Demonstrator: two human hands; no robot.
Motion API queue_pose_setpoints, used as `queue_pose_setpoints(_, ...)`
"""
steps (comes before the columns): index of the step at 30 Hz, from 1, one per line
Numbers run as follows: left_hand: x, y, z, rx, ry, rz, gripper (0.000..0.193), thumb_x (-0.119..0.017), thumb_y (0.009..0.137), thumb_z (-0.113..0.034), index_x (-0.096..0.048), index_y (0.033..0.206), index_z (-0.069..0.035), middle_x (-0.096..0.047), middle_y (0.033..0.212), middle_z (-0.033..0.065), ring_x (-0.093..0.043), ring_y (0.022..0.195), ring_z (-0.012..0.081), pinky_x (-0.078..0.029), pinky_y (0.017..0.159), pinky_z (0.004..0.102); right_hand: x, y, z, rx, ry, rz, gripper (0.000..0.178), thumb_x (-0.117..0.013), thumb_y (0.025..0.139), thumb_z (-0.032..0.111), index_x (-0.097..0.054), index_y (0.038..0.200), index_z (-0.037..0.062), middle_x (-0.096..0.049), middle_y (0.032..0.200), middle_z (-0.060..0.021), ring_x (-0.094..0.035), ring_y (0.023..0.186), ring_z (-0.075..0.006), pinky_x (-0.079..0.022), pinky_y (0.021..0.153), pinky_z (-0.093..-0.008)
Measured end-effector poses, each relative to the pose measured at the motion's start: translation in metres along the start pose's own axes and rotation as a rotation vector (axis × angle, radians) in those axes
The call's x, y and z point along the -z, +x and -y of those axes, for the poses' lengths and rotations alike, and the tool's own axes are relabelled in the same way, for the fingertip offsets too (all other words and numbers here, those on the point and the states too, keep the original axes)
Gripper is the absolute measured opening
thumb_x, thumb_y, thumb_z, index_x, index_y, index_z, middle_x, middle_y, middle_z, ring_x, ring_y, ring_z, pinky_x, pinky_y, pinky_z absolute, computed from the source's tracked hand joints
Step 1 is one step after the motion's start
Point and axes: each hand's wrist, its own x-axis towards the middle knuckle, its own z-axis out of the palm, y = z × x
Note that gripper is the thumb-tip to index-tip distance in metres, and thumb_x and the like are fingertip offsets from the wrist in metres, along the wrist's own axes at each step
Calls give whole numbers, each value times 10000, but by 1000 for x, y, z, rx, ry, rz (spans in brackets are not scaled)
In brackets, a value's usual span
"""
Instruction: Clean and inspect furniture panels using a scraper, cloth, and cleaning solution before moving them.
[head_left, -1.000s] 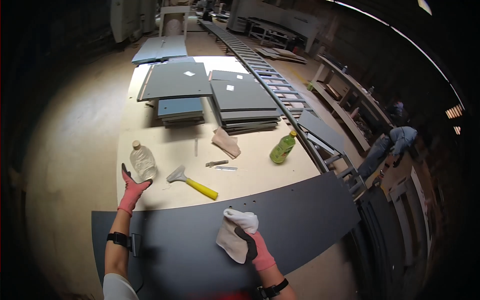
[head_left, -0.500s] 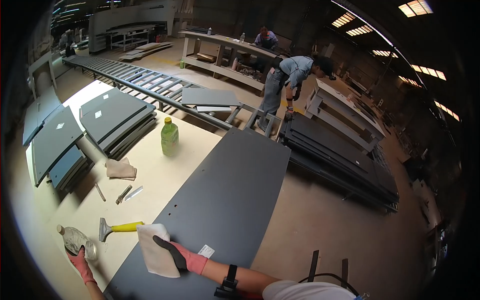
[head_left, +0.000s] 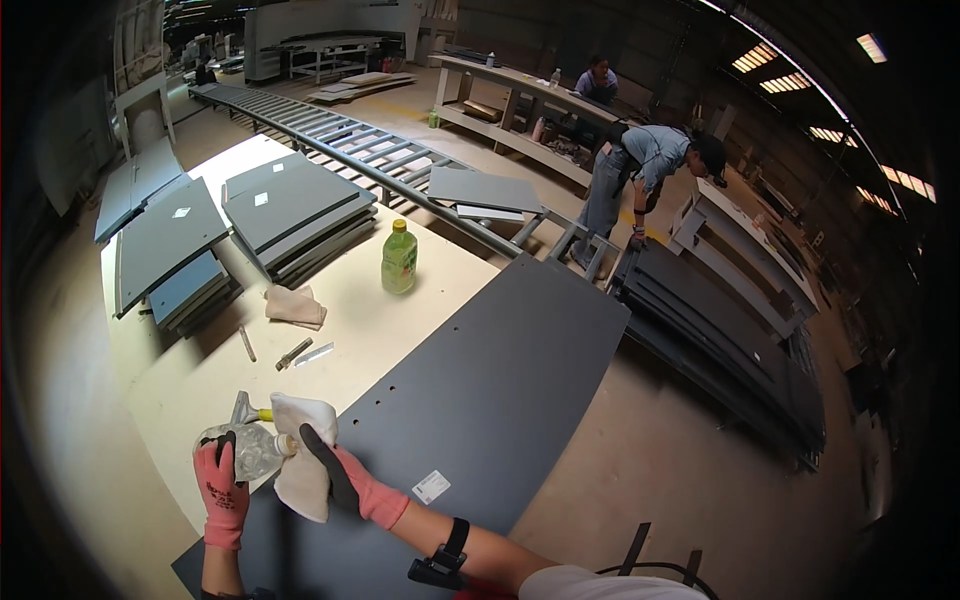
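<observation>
My left hand (head_left: 222,490), in a pink and black work glove, is wrapped round a clear plastic bottle (head_left: 256,452) tipped on its side. The bottle's neck points right and meets a white cloth (head_left: 304,480). My right hand (head_left: 352,482), gloved alike, grips that cloth by its right side. Below the cloth lies a large dark grey panel (head_left: 480,390) with small holes and a white label (head_left: 431,487). Partly covered by the bottle and cloth, a scraper (head_left: 245,409) with a yellow handle rests on the pale tabletop (head_left: 190,380).
A green bottle (head_left: 399,260) stands on the table near a folded beige cloth (head_left: 295,307) and small tools (head_left: 294,354). Stacked grey panels (head_left: 295,215) lie at far left. Behind runs a roller conveyor (head_left: 330,135). A co-worker (head_left: 655,165) bends over dark panels (head_left: 720,340) at right.
My left hand has lifted the clear bottle off the tabletop, tipped it over and brought it right to the white cloth. My right hand has raised the cloth to meet it. The view has shifted.
</observation>
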Motion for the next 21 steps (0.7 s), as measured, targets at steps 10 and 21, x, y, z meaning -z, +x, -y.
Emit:
queue_pose_setpoints(10, 16, 62, -66, -336, 123, 184, 492, -584, 603, 9, -563, 1087, -77, -522, 1038, 145, -500, 981, 328, -367, 954, 487, 29, -52, 48, 258, 88, -5, 661, -380, 923, 519, -278, 1383, 55, -415, 1322, -140, -456, 1181, -282, -384, 999, -404)
queue_pose_setpoints(21, 18, 64, -97, -368, 85, 153, 470, -543, 647, 23, -549, 1101, -95, -532, 998, 123, -526, 905, 289, -380, 916, 441, 34, -78, 40, 191, 35, -21, 693, -408, 910, 538, -299, 1357, 19, -445, 1282, -107, -473, 1151, -199, -385, 990, -326)
